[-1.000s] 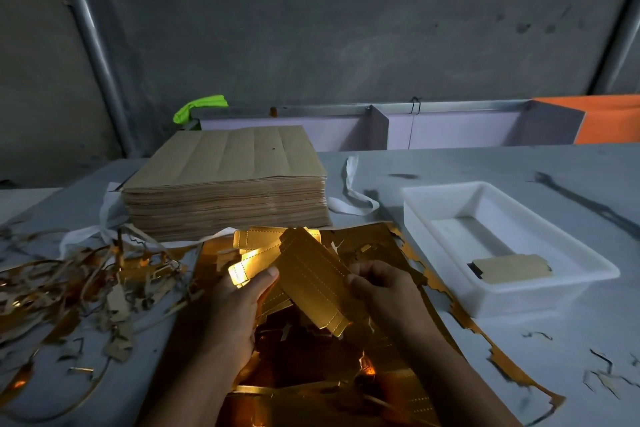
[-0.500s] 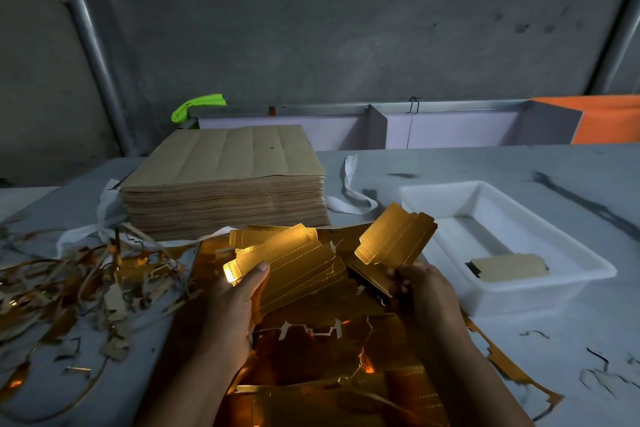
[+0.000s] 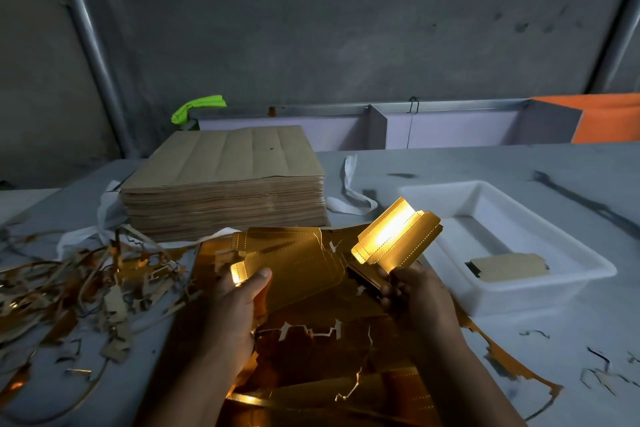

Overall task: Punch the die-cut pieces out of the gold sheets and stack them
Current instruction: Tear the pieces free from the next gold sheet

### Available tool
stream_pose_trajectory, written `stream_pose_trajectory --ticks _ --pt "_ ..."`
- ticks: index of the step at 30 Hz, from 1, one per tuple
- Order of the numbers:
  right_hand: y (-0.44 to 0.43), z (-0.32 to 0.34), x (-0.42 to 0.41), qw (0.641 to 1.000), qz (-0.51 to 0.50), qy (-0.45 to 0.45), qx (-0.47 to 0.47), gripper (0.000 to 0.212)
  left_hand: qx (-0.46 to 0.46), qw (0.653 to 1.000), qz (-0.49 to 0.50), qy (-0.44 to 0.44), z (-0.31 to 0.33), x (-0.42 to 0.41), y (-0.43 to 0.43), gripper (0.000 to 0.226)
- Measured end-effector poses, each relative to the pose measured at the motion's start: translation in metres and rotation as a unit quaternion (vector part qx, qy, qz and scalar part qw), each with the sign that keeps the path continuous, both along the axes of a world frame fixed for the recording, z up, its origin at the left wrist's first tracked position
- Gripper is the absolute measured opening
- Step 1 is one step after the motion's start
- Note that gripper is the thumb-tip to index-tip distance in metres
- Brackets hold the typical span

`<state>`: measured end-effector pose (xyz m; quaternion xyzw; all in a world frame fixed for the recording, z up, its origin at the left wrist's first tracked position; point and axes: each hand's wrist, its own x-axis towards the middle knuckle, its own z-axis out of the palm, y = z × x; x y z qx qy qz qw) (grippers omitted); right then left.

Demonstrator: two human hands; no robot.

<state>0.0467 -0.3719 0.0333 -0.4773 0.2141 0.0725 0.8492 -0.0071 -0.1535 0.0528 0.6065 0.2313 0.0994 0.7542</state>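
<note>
Glossy gold with dotted lines on the die-cut pieces (image 3: 394,239) above the fingers (image 3: 393,291), plain brown on the stack (image 3: 225,184) beyond, white on the tray (image 3: 540,293) to their right.

Gripping a fan of punched gold pieces (image 3: 294,263) in the left hand (image 3: 239,305), thumb pressed on top. Holding up a smaller gold bundle (image 3: 394,239) in the right hand (image 3: 415,298), tilted, catching the light, just beside the white tray (image 3: 519,295). Underneath, torn gold sheets (image 3: 311,350) on the table (image 3: 485,163). Off left, scrap strips (image 3: 86,288). Behind, a tall brown stack (image 3: 225,198).
</note>
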Motion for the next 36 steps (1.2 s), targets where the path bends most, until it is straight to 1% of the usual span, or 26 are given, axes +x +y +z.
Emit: stream_pose_trajectory --ticks 2,5,8,13,15,17,18,21,24,26,29,31,33,36 --pt "0.001 0.002 0.000 1.000 0.009 0.008 -0.008 0.017 -0.007 1.000 -0.002 -0.004 -0.002 0.002 0.001 0.065" --pt "0.001 0.002 -0.006 1.000 0.011 0.005 0.005 0.022 -0.018 1.000 -0.010 -0.021 -0.004 0.003 0.001 0.062" --pt "0.001 0.002 -0.010 1.000 0.012 -0.016 0.004 0.026 -0.020 0.999 -0.013 -0.025 -0.004 0.003 0.001 0.069" --pt "0.003 0.007 -0.012 1.000 0.015 0.000 -0.007 0.025 -0.032 0.998 -0.012 -0.046 -0.004 0.004 0.001 0.067" --pt "0.003 0.011 -0.011 0.999 0.021 0.013 -0.021 0.022 -0.034 0.998 -0.017 -0.048 -0.004 0.004 0.000 0.060" --pt "0.005 0.014 -0.012 0.999 0.031 0.017 -0.028 0.019 -0.031 0.998 -0.014 -0.055 -0.003 0.004 -0.001 0.043" --pt "0.007 0.015 -0.014 0.999 0.034 0.005 -0.024 0.018 -0.028 0.998 -0.012 -0.057 -0.003 0.003 -0.001 0.042" --pt "0.014 0.016 -0.023 0.997 0.055 -0.056 -0.003 0.020 -0.033 0.998 -0.003 -0.058 -0.003 0.004 -0.002 0.064" --pt "0.024 0.021 -0.033 0.991 0.104 -0.084 0.030 0.021 -0.050 0.997 0.009 -0.052 -0.001 0.005 -0.004 0.072" --pt "0.033 0.026 -0.041 0.988 0.123 -0.070 0.065 0.019 -0.051 0.998 0.012 -0.044 -0.002 0.006 -0.004 0.066" --pt "0.049 0.033 -0.055 0.982 0.163 -0.050 0.076 0.015 -0.059 0.998 -0.002 -0.036 -0.003 0.007 -0.004 0.041" --pt "0.061 0.034 -0.062 0.983 0.177 -0.040 0.037 0.013 -0.064 0.998 0.003 -0.028 -0.003 0.007 -0.006 0.031" --pt "0.070 0.033 -0.067 0.982 0.181 -0.042 -0.025 0.012 -0.056 0.998 0.006 -0.016 -0.004 0.008 -0.009 0.030" --pt "0.081 0.030 -0.069 0.981 0.185 -0.021 -0.047 0.012 -0.059 0.998 0.005 -0.004 -0.009 0.011 -0.012 0.026"
